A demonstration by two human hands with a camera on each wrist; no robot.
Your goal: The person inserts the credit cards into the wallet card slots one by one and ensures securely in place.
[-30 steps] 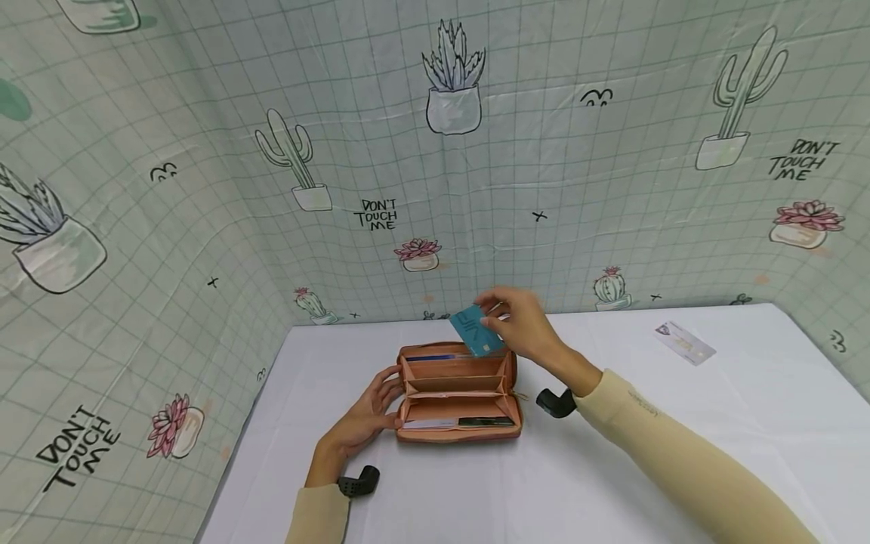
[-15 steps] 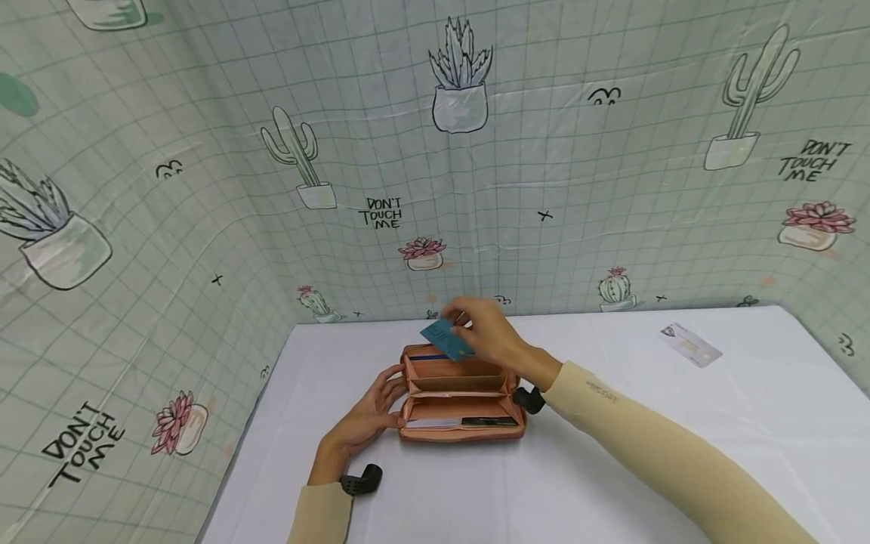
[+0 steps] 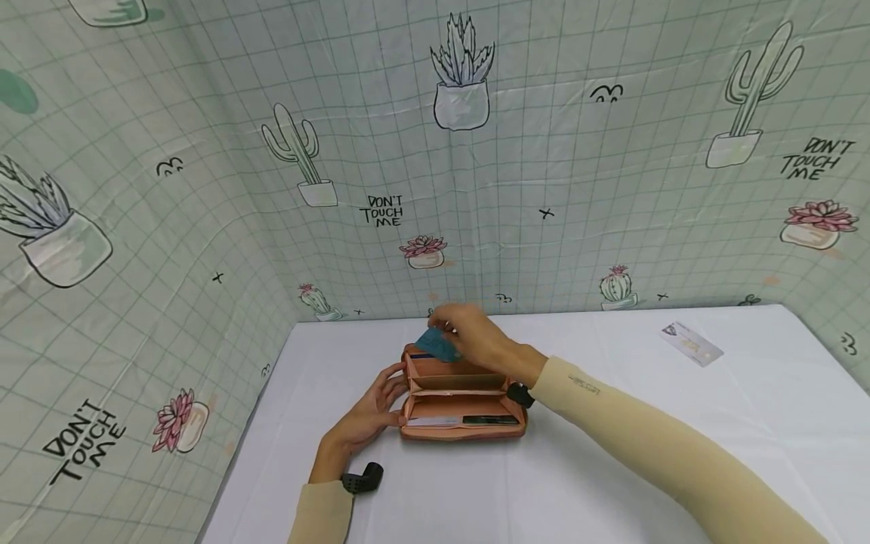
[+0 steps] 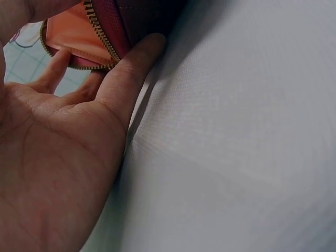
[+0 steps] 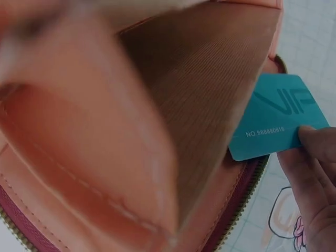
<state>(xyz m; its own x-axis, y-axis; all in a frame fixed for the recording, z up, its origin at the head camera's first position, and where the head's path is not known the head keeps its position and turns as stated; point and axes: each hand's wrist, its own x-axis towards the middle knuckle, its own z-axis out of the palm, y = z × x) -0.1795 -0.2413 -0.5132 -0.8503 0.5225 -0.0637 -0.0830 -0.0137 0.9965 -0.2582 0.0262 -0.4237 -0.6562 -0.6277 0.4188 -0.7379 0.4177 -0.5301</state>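
A salmon-pink zip-around wallet (image 3: 462,434) stands spread on the white table, its compartments facing up. My left hand (image 3: 367,412) holds its left end, thumb at the near side and fingers toward the far side. In the left wrist view, the fingers (image 4: 126,79) lie against the brass-zipped edge. My right hand (image 3: 476,336) pinches a teal VIP card (image 5: 275,115) between thumb and fingers. The card's lower edge dips behind the wallet's brown divider (image 5: 210,89) at the far compartment. Other cards (image 3: 435,421) sit in the near slots.
A pale grey card (image 3: 692,344) lies on the white tabletop (image 3: 612,453) at the right. Behind and to the left hangs a gridded cloth (image 3: 381,91) printed with cacti. A dark wrist camera (image 3: 363,478) is on the left wrist.
My right hand has carried the teal card leftward and down to the wallet's far left compartment. The left hand keeps its hold on the wallet.
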